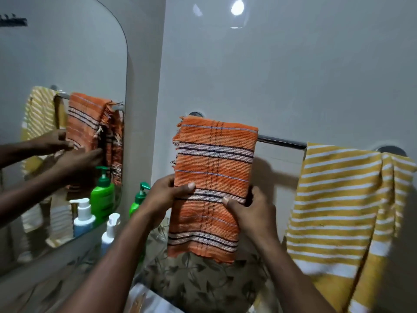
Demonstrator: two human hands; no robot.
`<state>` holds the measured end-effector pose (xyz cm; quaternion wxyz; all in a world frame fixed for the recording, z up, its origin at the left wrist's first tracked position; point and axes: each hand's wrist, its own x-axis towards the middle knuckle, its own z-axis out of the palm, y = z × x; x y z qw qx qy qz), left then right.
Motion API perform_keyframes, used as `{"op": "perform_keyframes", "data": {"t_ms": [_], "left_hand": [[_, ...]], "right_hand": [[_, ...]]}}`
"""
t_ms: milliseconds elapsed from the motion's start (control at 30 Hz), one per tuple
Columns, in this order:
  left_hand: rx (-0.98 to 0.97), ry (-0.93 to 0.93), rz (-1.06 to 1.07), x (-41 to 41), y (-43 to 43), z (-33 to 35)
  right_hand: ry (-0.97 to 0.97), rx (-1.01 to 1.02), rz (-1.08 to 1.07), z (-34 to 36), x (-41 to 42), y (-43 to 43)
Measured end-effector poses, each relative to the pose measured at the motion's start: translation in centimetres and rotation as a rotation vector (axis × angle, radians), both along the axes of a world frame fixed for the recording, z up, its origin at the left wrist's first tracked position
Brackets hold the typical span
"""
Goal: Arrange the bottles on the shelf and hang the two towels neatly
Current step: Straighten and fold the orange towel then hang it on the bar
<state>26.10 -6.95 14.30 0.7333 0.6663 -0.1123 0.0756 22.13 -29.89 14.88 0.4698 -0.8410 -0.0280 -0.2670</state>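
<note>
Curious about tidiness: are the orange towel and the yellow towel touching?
Apart. The head view shows bare rail between the orange towel and the yellow towel, with wall visible below.

The folded towel (214, 168) hangs on the rail's (281, 141) left end, the other towel (338, 211) on its right end. Two bottles (138, 199) stand lower, left of the rail, beside the mirror (63, 64).

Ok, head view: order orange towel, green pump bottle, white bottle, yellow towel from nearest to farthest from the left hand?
1. orange towel, held by the left hand
2. green pump bottle, just left
3. white bottle, lower left
4. yellow towel, far right
</note>
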Motion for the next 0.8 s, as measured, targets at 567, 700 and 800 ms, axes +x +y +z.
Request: {"op": "perform_keyframes", "data": {"t_ms": [567,700,800], "left_hand": [[-0.176,0.038,-0.011,-0.7,-0.5,-6.8],[-0.272,0.033,-0.045,-1.3,-0.7,-6.8],[-0.2,0.034,-0.055,-1.7,-0.4,-6.7]], "right_hand": [[0.184,0.196,0.271,-6.3,0.8,-0.2],[0.231,0.219,0.243,-8.7,1.1,-0.3],[0.23,0.336,0.262,-8.7,1.4,0.0]]}}
